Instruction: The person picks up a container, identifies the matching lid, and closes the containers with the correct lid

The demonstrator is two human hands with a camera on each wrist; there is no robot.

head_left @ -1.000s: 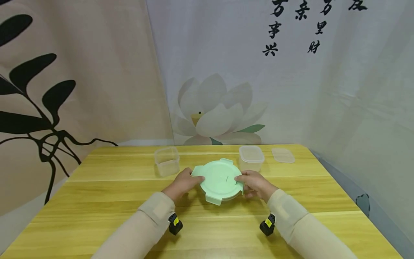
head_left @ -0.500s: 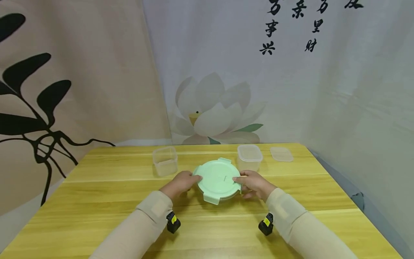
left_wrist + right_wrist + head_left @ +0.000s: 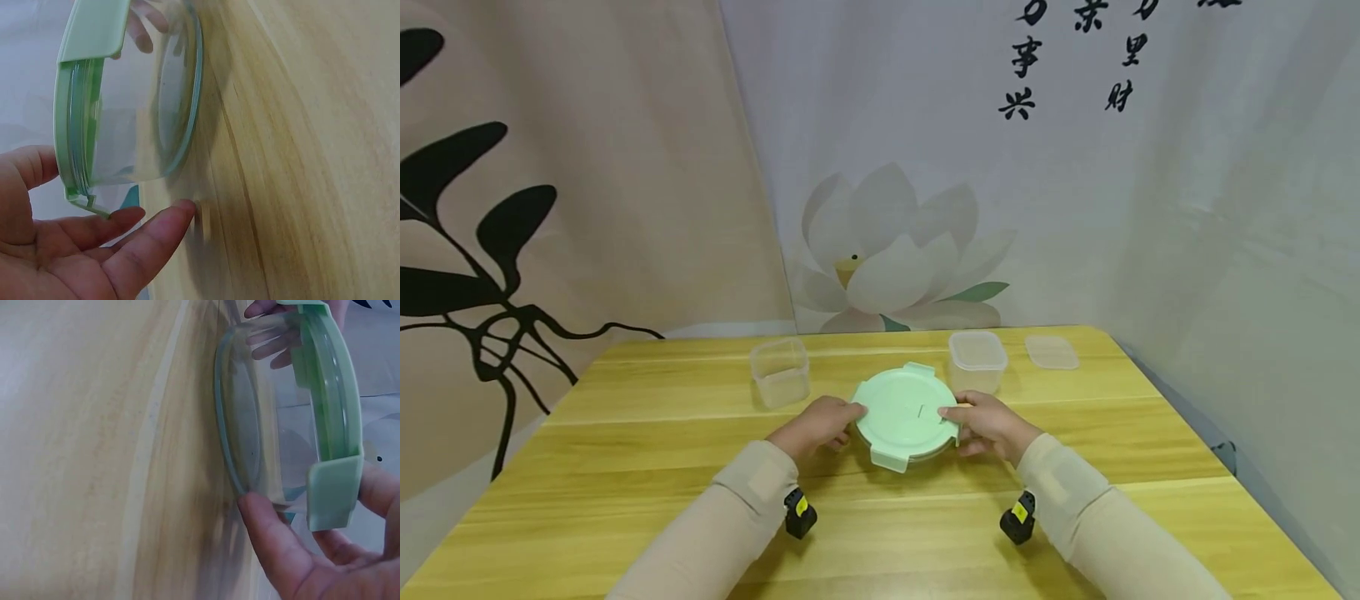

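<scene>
A round clear glass food container [image 3: 128,125] with a mint-green clip lid [image 3: 904,410] is between my two hands, over the middle of the table. My left hand [image 3: 822,425] has its thumb on the lid's left rim, and its fingertips meet a side flap [image 3: 90,205] that angles outward in the left wrist view. With its thumb on top of the lid, my right hand [image 3: 992,425] grips the right side, fingers low against the glass. The right wrist view shows a flap [image 3: 334,494] folded down over the rim. Whether the base touches the table is hard to tell.
Behind the container stand a clear square tub [image 3: 780,375] without a lid, at left, and a lidded square tub [image 3: 977,362], at right. A loose clear lid [image 3: 1052,352] lies farther right on the wooden table [image 3: 655,467]. A printed curtain [image 3: 1075,208] hangs behind.
The lid's left flap, which stuck out sideways a second ago, has swung down under my left fingers. My right hand keeps its hold. The head view has shifted slightly.
</scene>
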